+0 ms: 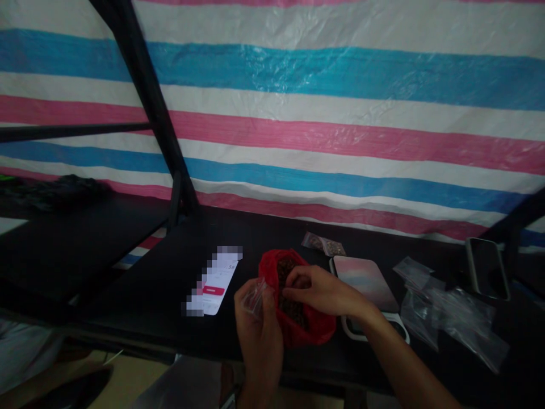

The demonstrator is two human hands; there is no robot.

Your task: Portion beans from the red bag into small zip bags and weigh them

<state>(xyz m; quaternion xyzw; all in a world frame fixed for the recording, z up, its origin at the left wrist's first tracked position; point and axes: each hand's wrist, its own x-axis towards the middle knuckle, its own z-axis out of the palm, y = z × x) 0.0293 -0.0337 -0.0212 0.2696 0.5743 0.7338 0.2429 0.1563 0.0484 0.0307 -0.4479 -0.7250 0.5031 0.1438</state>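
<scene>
A red bag [309, 331] stands on the black table with its mouth open, full of small brown pieces [292, 309] that look like grains or pellets. My left hand [259, 318] is at the bag's left side, its fingers closed on a small clear plastic bag [254, 299]. Over the mouth of the red bag, my right hand [313, 289] reaches in with bent fingers and its fingertips among the brown pieces. Whether those fingertips pinch any pieces is too dark to make out.
Right of the red bag lies a kitchen scale [366, 278]. Several clear zip bags [447, 312] are spread beyond it, beside a dark phone [487, 267]. Filled small bags [323, 244] lie behind. A lit phone [217, 289] lies left. A black metal post [157, 108] rises before the striped sheet [319, 136].
</scene>
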